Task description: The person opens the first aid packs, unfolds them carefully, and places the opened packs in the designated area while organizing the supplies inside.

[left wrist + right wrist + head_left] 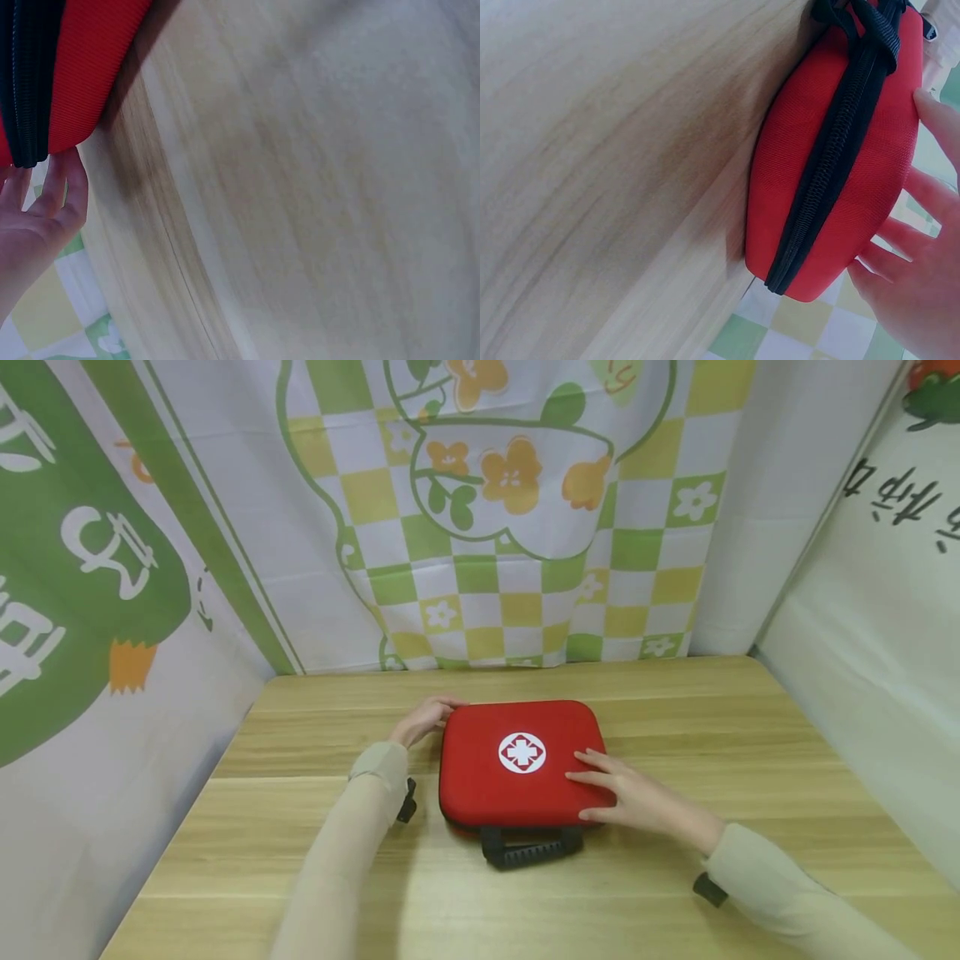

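A red first-aid case (480, 777) with a white cross emblem lies flat on the wooden table, its black handle (531, 853) toward me. My left hand (426, 718) is at the case's far left corner, its fingers reaching behind the edge; in the left wrist view those fingers (54, 187) touch the corner near the end of the black zipper (28, 90). Spread across the right side of the lid is my right hand (626, 793), fingers extended. The right wrist view shows the zipper (829, 150) running along the side, with the fingertips resting on the upper edge.
The wooden table (315, 727) extends around the case on all sides. Behind it hangs a checkered green and yellow curtain (480, 585), and printed cloth walls (862, 610) stand at left and right. Both wrists carry small black devices (708, 889).
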Tool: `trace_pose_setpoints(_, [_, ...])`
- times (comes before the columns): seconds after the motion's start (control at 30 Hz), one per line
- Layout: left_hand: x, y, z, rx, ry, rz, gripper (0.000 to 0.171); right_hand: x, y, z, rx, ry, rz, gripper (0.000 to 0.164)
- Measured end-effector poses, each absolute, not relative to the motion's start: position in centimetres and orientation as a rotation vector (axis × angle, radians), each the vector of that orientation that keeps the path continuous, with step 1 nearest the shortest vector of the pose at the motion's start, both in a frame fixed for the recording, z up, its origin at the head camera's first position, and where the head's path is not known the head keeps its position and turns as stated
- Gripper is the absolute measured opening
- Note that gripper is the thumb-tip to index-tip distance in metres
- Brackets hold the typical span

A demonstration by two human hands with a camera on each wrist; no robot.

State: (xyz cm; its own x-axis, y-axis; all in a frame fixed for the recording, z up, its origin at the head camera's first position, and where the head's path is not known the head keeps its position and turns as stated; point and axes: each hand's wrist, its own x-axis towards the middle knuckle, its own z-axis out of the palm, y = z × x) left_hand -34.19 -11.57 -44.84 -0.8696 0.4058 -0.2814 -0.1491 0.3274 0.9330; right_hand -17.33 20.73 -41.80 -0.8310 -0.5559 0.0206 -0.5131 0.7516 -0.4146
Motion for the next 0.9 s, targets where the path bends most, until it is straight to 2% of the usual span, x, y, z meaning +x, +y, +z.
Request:
trace_pose_setpoints(0.27, [-33.2, -11.4, -43.1, 0.271, 2.108, 1.507, 0.042, -17.2, 20.8, -41.8, -0.870, 2.837, -0.640, 0.058])
trace_pose_setpoints(0.47, [-34.5, -11.7, -44.9, 0.339, 2.110, 1.478, 0.043, -17.4, 20.8, -41.8, -0.850, 2.820, -0.636, 0.058])
trace_pose_setpoints(0.57, [-38.4, -13.3, -49.9, 0.496, 2.026, 1.528, 0.039, -17.5, 20.9, -41.8, -0.825, 2.804, -0.636, 0.059])
trace_pose_setpoints(0.7, [-41.1, -14.5, -53.4, 0.521, 1.982, 1.525, 0.034, -17.6, 20.9, -41.7, -0.807, 2.784, -0.645, 0.059])
trace_pose_setpoints(0.8, [-38.4, -13.9, -50.3, 0.443, 2.024, 1.480, 0.034, -17.6, 20.9, -41.6, -0.817, 2.780, -0.654, 0.058])
trace_pose_setpoints(0.9, [-35.9, -13.8, -47.4, 0.487, 2.019, 1.485, 0.033, -17.6, 20.9, -41.6, -0.834, 2.774, -0.668, 0.057])
